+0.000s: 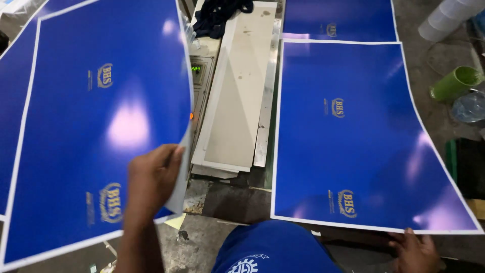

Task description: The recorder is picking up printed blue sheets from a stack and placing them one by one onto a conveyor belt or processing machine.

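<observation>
Left hand (151,177) grips the lower right corner of a big glossy blue sheet (101,116), thumb and fingers pinched over its edge, so the sheet curls up & bows toward the camera. Sheet has a white border and small gold emblems; it sits left of the grey machine (237,91) in the middle. Right hand (415,248) rests at the near edge of a second blue sheet (353,136), fingers bent at the white border; can't tell if it's pinching or just touching. That sheet lies flat, right of the machine. A third blue sheet (338,20) lies beyond it, also right of the machine, edges touching or overlapping. Dark cloth (220,15) bunched on the machine's far end. Small green display (196,68) on the machine's left side, near the lifted sheet's edge. Green cup (454,83) on its side & a clear plastic bottle (470,107) well right of the machine, past the flat sheet. Blue-clad knee (273,250) in front of the machine, btw the two hands.
</observation>
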